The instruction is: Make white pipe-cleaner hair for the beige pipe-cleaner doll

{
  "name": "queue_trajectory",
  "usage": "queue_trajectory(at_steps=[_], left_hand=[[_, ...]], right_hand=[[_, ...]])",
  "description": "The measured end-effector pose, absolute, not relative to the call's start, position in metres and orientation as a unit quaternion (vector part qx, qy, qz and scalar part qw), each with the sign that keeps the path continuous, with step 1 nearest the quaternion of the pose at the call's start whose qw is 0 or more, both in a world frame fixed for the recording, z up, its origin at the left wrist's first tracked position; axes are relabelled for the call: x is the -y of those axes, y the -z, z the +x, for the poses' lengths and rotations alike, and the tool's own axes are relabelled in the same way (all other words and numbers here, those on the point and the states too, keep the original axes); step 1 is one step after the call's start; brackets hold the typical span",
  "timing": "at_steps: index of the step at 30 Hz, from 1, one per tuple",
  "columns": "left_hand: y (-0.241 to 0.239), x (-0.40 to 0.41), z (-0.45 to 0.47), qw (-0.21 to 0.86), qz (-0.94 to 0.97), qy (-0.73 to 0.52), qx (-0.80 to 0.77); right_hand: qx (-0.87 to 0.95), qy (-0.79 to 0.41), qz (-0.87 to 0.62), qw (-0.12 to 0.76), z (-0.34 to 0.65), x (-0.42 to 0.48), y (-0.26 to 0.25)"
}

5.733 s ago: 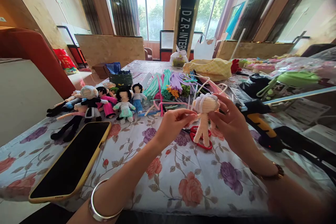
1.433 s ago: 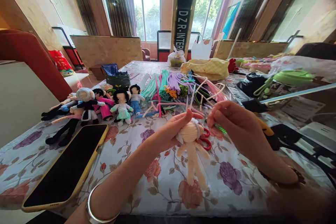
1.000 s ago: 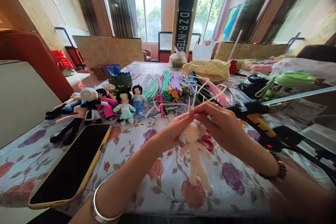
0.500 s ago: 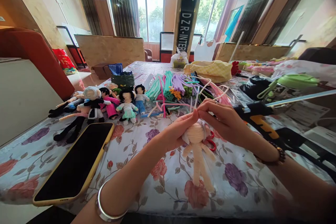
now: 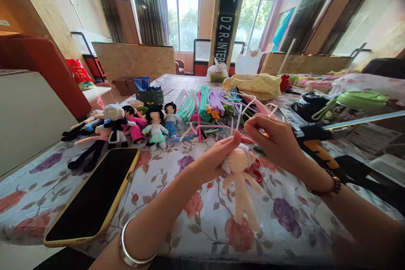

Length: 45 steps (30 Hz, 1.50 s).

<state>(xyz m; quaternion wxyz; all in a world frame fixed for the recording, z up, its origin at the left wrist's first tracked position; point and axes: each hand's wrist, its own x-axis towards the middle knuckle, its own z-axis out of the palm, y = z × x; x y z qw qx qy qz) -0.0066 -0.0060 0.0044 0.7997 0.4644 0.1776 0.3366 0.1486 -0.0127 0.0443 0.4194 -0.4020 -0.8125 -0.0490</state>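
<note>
A cream-coloured doll (image 5: 243, 194) of fuzzy pipe cleaners, with pale lilac-white strands around its head, hangs legs down above the flowered tablecloth. My left hand (image 5: 218, 156) is closed around the side and back of its head, thumb on top. Just right of the head and a little above it, my right hand (image 5: 274, 141) is curled with thumb and forefinger together. Whether a thin strand is between those fingertips I cannot make out. Red looped handles (image 5: 258, 176), seemingly of scissors, show behind the doll's right side, partly hidden by it.
A phone (image 5: 95, 196) in a yellow case lies at left. Several finished dolls (image 5: 155, 126) sit behind it. Bundles of coloured pipe cleaners (image 5: 215, 103) lie mid-table. A yellow checked pouch (image 5: 253, 85) is farther back. A black stand arm (image 5: 316, 135) and green-lidded container (image 5: 360, 99) are at right.
My right hand has drawn away from my left fingertips, slightly up and to the right. The doll stays in my left hand. The whole view has shifted slightly.
</note>
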Motion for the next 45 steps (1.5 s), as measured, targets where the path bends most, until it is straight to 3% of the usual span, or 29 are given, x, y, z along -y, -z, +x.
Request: queue_trajectory(at_steps=[7, 11, 16, 19, 32, 40, 45], left_hand=[[-0.008, 0.005, -0.007, 0.804, 0.417, -0.382, -0.186], [-0.014, -0.004, -0.01, 0.785, 0.299, -0.499, -0.214], [-0.017, -0.023, -0.022, 0.683, 0.138, -0.683, -0.218], [-0.019, -0.03, -0.03, 0.642, 0.089, -0.724, -0.235], [-0.024, -0.038, -0.051, 0.593, 0.066, -0.769, -0.23], [-0.027, -0.04, -0.057, 0.585, 0.06, -0.775, -0.231], [-0.027, -0.042, -0.056, 0.587, 0.037, -0.776, -0.227]], right_hand=[[0.741, 0.042, -0.53, 0.41, 0.172, 0.003, -0.04], [0.744, 0.029, -0.562, 0.359, 0.19, -0.007, -0.037], [0.781, -0.018, -0.558, 0.281, 0.199, -0.01, -0.031], [0.785, -0.017, -0.569, 0.245, 0.196, -0.01, -0.027], [0.792, -0.078, -0.54, 0.275, 0.178, -0.017, -0.019], [0.768, 0.048, -0.583, 0.262, 0.186, -0.053, -0.033], [0.775, 0.105, -0.598, 0.175, 0.193, -0.081, -0.043]])
